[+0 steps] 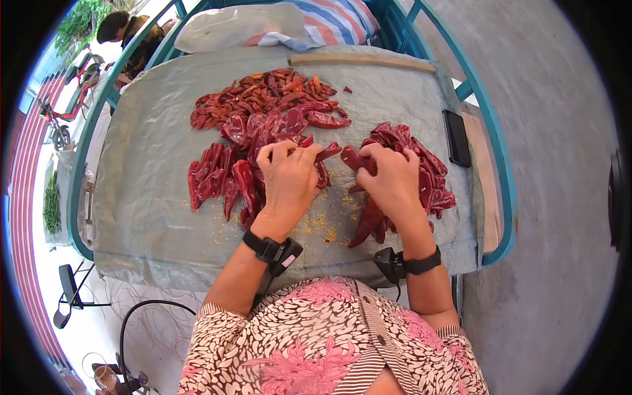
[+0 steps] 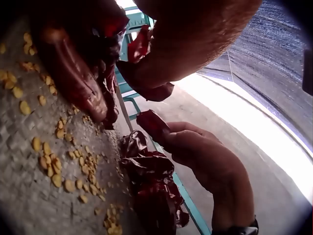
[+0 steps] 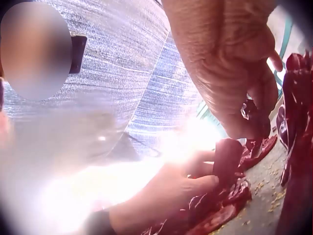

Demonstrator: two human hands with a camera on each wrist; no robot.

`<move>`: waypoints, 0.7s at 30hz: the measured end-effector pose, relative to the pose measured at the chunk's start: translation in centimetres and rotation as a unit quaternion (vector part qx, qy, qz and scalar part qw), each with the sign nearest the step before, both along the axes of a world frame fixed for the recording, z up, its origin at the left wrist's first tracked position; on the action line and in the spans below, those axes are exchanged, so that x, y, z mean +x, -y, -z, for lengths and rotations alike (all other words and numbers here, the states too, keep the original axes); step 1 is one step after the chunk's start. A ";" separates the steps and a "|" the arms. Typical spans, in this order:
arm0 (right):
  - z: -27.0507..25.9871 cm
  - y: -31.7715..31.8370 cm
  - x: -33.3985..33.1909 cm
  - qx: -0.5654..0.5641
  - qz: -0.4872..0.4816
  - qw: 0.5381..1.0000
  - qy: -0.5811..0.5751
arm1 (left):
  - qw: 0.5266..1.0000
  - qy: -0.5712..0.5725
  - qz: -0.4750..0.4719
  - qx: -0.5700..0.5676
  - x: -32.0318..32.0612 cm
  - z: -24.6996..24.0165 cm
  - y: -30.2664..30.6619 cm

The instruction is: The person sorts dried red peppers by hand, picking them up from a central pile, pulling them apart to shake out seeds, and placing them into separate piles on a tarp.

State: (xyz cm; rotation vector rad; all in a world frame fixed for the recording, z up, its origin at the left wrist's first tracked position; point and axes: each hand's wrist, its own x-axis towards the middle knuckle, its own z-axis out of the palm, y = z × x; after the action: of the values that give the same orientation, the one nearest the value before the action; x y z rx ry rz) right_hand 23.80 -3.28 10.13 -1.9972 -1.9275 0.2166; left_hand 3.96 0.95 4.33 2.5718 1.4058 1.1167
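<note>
Left of centre on the grey sheet [image 1: 145, 164], I see flattened, glossy red peppers [image 1: 247, 184] spread below a heap of smaller, shrivelled chillies [image 1: 250, 99]; all look light, the glossy skins leathery and likelier to crease than snap. The left hand [image 1: 289, 181] pinches one pepper piece [image 1: 327, 153], whose end juts out to the right. Loose yellow seeds [image 1: 319, 227] lie on the sheet, so I'd expect squeezing a pepper to spill more. Across a narrow gap, the right hand [image 1: 393, 181] grips another piece [image 1: 353, 159] over the edge of the right-hand heap [image 1: 431, 181]. I judge the smooth skin a little slippery and thin enough to tear; I'd take hold near a thick end, lightly, with the fingers flat. As for containers, the teal cart [image 1: 498, 158] carries, beyond the sheet, a bulging translucent sack [image 1: 230, 29] at left and a striped bag [image 1: 339, 20] at right; what either contains I cannot tell.
</note>
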 end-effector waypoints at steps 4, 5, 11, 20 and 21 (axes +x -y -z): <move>-0.3 0.8 2.2 0.105 0.044 0.992 -0.048 | 0.998 0.063 0.009 -0.008 0.0 -2.5 0.9; -0.2 0.7 2.7 0.124 0.055 0.990 -0.037 | 0.996 0.078 0.021 -0.029 0.1 -2.6 1.2; 1.1 -0.2 4.6 0.149 0.077 0.985 -0.034 | 0.967 0.151 0.173 -0.112 2.6 -1.1 3.0; 1.3 0.9 6.4 0.200 0.111 0.971 -0.068 | 0.969 0.112 0.096 -0.198 1.1 0.0 3.4; 0.9 1.2 6.3 0.208 0.110 0.969 -0.079 | 0.972 0.085 0.067 -0.207 0.9 -0.2 3.3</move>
State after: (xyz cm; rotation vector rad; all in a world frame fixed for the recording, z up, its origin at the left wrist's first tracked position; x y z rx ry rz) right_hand 30.07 -4.46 9.20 -1.8262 -1.4914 -0.0781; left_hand 4.82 -2.33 4.56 2.1876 1.2465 0.8866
